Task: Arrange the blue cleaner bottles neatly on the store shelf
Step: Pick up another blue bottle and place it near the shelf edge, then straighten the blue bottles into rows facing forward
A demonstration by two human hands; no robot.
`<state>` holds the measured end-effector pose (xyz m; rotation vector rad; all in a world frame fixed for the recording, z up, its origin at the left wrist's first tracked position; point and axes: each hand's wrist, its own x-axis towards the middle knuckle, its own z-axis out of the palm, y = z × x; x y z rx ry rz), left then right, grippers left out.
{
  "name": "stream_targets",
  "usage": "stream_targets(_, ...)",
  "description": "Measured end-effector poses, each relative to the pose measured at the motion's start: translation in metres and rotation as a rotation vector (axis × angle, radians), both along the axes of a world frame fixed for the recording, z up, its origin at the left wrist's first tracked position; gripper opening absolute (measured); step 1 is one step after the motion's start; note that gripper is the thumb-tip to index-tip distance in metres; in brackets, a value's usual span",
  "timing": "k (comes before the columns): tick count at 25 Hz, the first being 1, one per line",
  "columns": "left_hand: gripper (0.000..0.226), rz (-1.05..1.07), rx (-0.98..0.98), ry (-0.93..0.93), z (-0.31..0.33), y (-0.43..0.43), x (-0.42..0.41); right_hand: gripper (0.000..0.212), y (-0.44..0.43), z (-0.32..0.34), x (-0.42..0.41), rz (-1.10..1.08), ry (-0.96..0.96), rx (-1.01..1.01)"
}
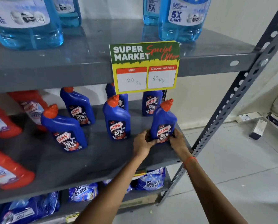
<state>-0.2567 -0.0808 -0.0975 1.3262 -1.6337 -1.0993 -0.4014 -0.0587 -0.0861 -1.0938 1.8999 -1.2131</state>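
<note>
Six cleaner bottles (116, 118) stand on the middle shelf (93, 159), three in front, three behind.

Pale wall (224, 21), light tiled floor (240, 167), grey slotted metal upright (241, 81)

left hand (142, 140) + right hand (177, 139) | clasp blue bottle (163, 120) | middle shelf (89, 159)

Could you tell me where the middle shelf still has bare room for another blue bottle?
The front of the middle shelf is bare, from the red bottles rightward to the left hand. Narrower gaps separate the front blue bottles. The right corner is crowded: both hands, including the right hand, grip the held bottle.
</note>
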Motion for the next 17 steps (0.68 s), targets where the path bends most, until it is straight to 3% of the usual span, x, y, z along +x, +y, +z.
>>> stream_targets(12,0.048,0.055,-0.027,-0.094,0.011,0.063,-0.01,0.036,0.056,-0.003,-0.005,0.04,-0.025,-0.022)
stream_targets(15,0.053,0.05,-0.002,-0.097,0.012,0.066,-0.01,0.031,0.064,0.006,0.006,-0.053,-0.097,-0.007)
stream_targets(17,0.059,0.031,0.037,-0.007,0.013,0.072,-0.007,0.033,0.074,0.012,0.02,-0.188,-0.145,-0.102)
